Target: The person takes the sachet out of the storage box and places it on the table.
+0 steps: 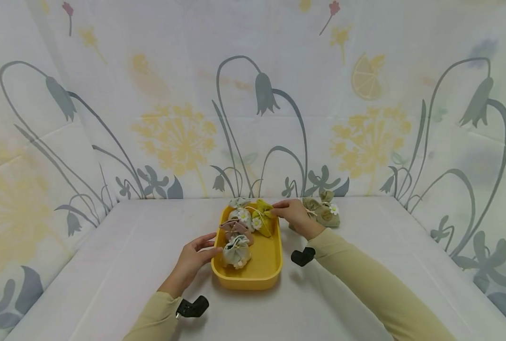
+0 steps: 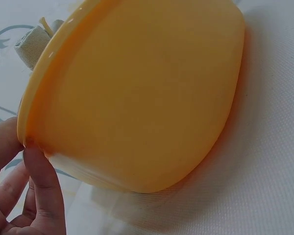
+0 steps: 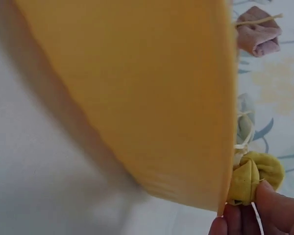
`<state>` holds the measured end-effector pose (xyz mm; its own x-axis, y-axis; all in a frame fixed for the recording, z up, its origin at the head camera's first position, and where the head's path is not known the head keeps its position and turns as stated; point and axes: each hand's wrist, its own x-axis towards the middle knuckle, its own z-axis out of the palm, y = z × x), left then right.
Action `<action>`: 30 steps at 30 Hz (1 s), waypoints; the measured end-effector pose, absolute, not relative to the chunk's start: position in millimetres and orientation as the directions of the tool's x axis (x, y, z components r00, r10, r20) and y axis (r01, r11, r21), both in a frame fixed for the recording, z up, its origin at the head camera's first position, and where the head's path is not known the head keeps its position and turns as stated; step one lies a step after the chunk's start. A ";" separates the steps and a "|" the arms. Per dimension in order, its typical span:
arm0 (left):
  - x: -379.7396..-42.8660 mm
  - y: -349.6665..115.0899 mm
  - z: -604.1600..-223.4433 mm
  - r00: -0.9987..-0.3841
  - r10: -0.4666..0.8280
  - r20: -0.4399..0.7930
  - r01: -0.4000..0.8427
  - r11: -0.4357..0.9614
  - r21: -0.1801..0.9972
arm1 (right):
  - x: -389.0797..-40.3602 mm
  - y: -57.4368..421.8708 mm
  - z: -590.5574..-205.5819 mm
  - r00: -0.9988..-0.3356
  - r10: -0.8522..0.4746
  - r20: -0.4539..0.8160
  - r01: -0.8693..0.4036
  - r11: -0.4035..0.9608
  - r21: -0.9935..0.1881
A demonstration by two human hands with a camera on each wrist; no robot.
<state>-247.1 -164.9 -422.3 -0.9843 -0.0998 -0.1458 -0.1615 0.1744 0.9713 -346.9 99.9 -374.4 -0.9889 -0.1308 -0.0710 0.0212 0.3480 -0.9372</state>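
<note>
A yellow plastic tub (image 1: 266, 258) stands on the white cloth with several small drawstring pouches inside. My left hand (image 1: 193, 260) pinches its left rim, thumb on one side and fingers on the other. At the far right corner my right hand (image 1: 296, 217) pinches a yellow-green pouch (image 3: 246, 182) by its gathered top, fingertips right at the rim. Down the tub's left side lie a pale pouch with a white flower (image 1: 243, 217), a dusty-pink pouch (image 1: 237, 228) and a pale green-grey pouch (image 1: 235, 253).
Olive-green pouches (image 1: 327, 215), one with a white flower, sit on the table behind my right hand. A flower-printed cloth backdrop (image 1: 253, 132) rises at the table's far edge. Black wrist cameras (image 1: 303, 256) stick out from both sleeves.
</note>
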 end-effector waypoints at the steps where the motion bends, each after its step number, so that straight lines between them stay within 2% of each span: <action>1: -247.0 -164.8 -422.1 -0.984 -0.102 -0.146 -0.163 0.176 0.971 | -346.3 100.1 -373.9 -0.988 -0.137 -0.066 0.014 0.351 -0.936; 18: -245.3 -163.6 -421.1 -0.984 -0.103 -0.145 -0.160 0.161 0.974 | -324.0 108.1 -375.4 -0.990 -0.136 -0.041 -0.006 0.327 -0.945; 30: -246.5 -163.8 -421.5 -0.985 -0.098 -0.141 -0.155 0.162 0.974 | -298.4 114.9 -366.0 -0.979 -0.202 0.010 -0.071 0.297 -0.952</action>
<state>-246.5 -163.8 -421.5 -0.9852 -0.0978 -0.1408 -0.1554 0.1623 0.9744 -298.4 114.9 -366.0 -0.9792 -0.2025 0.0103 -0.0715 0.2971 -0.9522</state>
